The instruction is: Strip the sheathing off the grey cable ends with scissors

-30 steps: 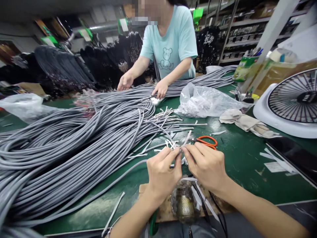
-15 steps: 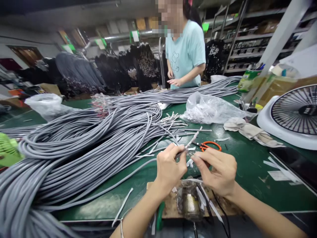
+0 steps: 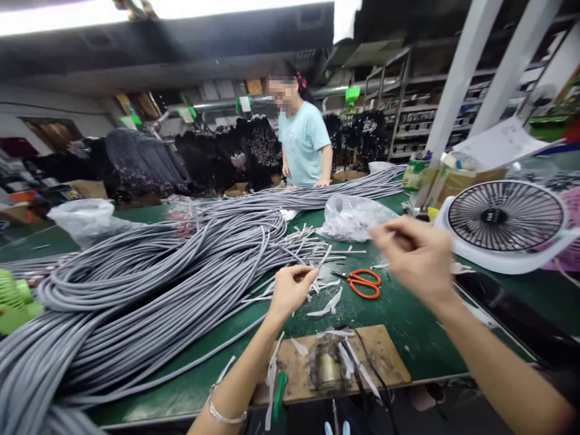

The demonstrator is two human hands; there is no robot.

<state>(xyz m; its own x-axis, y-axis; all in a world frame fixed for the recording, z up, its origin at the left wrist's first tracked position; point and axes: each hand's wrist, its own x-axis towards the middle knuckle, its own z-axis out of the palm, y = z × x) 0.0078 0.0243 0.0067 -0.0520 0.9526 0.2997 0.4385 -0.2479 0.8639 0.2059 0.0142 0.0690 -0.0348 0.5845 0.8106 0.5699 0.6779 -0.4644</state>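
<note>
My left hand (image 3: 292, 291) is closed in a pinch on a grey cable near its end. The cable's pale stripped tip (image 3: 325, 256) points up and away from the fingers. My right hand (image 3: 414, 257) is raised over the right part of the table, blurred by motion. Its fingers are curled and the tips come together; whether anything is between them is too smeared to make out. Orange-handled scissors (image 3: 364, 283) lie between the two hands. Scraps of white wrapping (image 3: 328, 305) are scattered just right of my left hand.
A large heap of grey cables (image 3: 172, 290) covers the left. Near the front edge sits a wooden board (image 3: 380, 356) with a small metal device (image 3: 328, 365). A plastic bag (image 3: 351, 214), a white fan (image 3: 502, 217) and a dark flat panel (image 3: 512, 308) are around my right hand. A person (image 3: 303, 142) stands across the table.
My right hand has moved away from the cable end, up and to the right. My left hand still pinches the cable. The view has tilted up, and the person opposite has shifted posture.
</note>
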